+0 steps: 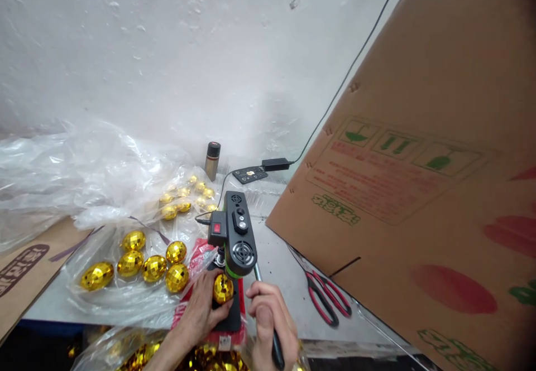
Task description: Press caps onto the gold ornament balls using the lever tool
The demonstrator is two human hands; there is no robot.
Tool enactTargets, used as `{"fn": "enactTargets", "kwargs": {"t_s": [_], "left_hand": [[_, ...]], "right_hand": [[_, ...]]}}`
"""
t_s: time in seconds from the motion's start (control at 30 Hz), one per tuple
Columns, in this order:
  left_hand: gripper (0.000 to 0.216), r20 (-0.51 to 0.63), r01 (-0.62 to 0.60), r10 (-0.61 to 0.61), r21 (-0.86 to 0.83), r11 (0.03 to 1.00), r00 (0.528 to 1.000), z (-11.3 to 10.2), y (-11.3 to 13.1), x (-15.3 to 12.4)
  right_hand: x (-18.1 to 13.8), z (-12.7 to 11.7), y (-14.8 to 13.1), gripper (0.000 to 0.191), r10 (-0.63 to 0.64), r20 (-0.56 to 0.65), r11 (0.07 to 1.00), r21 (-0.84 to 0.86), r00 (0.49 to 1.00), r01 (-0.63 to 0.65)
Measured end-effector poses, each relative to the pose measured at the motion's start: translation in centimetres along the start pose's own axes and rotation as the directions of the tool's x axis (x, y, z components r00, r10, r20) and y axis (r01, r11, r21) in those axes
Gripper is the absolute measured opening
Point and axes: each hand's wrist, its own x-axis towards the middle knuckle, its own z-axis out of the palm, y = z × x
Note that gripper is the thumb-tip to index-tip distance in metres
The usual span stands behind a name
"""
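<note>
A small black bench drill press with a red switch stands on the table. My left hand is closed around a gold mirror-faceted ball, steadying it on the black base beneath the drill head. The tip of the drill is mostly hidden where it meets the top of the ball. To the right, my right hand wraps round the press's lever handle, its metal rod running up to the machine. Several loose gold balls lie on clear plastic left of my left hand. Red plastic lies under the press.
Red-handled scissors lie at right beside a large cardboard box. A spray can, a black power adapter and a bag with more gold balls are near the wall. More balls fill a bag below the table edge.
</note>
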Motion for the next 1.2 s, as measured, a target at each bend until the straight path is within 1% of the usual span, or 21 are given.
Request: {"fn": "enactTargets", "kwargs": {"t_s": [0.07, 0.13, 0.2, 0.3, 0.43, 0.63, 0.77, 0.97, 1.2], "left_hand": [[0.048, 0.019, -0.003, 0.002, 0.027, 1.000, 1.000, 0.1, -0.3, -0.1], [0.049, 0.018, -0.004, 0.004, 0.041, 0.999, 1.000, 0.2, -0.4, -0.2], [0.049, 0.009, 0.000, 0.000, 0.046, 0.999, 1.000, 0.4, -0.4, -0.2], [0.049, 0.005, 0.007, -0.007, 0.048, 0.999, 1.000, 0.4, -0.4, -0.2], [0.053, 0.015, 0.006, -0.007, 0.046, 0.999, 1.000, 0.3, -0.3, -0.2], [0.043, 0.012, 0.031, -0.031, 0.039, 0.999, 0.999, 0.2, 0.1, -0.2], [0.046, -0.002, 0.028, -0.028, 0.044, 0.999, 1.000, 0.3, 0.0, -0.3], [0.044, 0.014, 0.036, -0.037, 0.050, 0.998, 0.999, 0.5, -0.4, -0.3], [0.044, 0.014, 0.042, -0.042, 0.047, 0.998, 0.999, 0.5, -0.3, -0.3]], "right_hand": [[-0.3, 0.2, 0.6, 0.032, -0.065, 0.006, 0.998, -0.015, 0.998, 0.065], [-0.9, 0.6, 1.1, 0.033, -0.115, -0.028, 0.993, -0.042, 0.993, 0.114], [-1.5, 1.1, 1.3, 0.035, -0.079, -0.085, 0.995, -0.062, 0.993, 0.074], [-2.2, 2.0, 0.9, 0.036, 0.033, -0.133, 0.997, -0.068, 0.991, -0.042], [-2.5, 2.8, 0.2, 0.037, 0.077, -0.189, 0.995, -0.049, 0.979, -0.087], [-3.0, 2.6, 0.5, 0.034, 0.106, -0.183, 0.992, -0.047, 0.977, -0.116], [-3.4, 2.6, 0.7, 0.031, 0.114, -0.171, 0.992, -0.037, 0.979, -0.122], [-3.2, 3.3, 0.7, 0.037, 0.069, -0.245, 0.990, -0.103, 0.967, -0.097], [-3.2, 3.0, 0.7, 0.035, 0.102, -0.211, 0.990, -0.074, 0.972, -0.120]]}}
